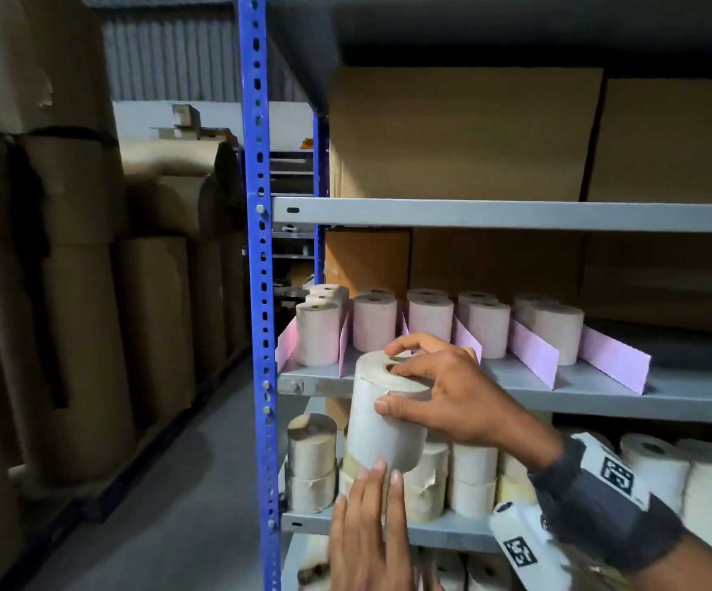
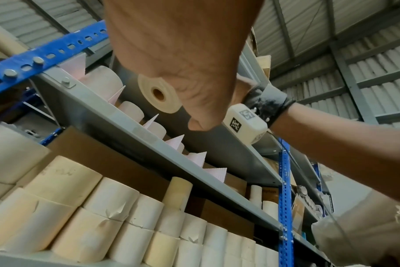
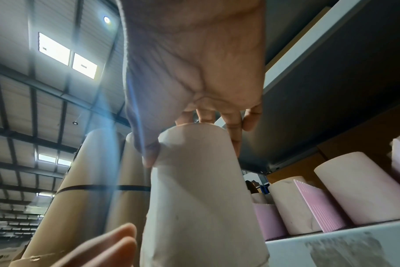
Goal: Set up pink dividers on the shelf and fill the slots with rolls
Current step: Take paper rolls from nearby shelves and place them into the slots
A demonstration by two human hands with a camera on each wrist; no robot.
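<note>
My right hand [image 1: 427, 388] grips a white paper roll [image 1: 384, 424] from its top end, thumb on the side and fingers over the core hole. It holds the roll upright just in front of the grey middle shelf [image 1: 601, 392]. My left hand [image 1: 371, 505] touches the roll's lower end with straight fingers. The left wrist view shows the roll's underside [image 2: 159, 94]. Pink dividers [image 1: 533, 354] stand on the shelf, and pale rolls [image 1: 374, 328] fill the backs of the slots. In the right wrist view the held roll [image 3: 201, 198] stands beside a pink divider [image 3: 320, 206].
Stacked white rolls [image 1: 469, 479] fill the shelf below. Cardboard boxes [image 1: 465, 134] sit on the shelf above. A blue perforated upright [image 1: 260, 292] bounds the rack's left side. Tall brown paper reels [image 1: 90, 334] stand across the aisle. The slots' front halves hold no rolls.
</note>
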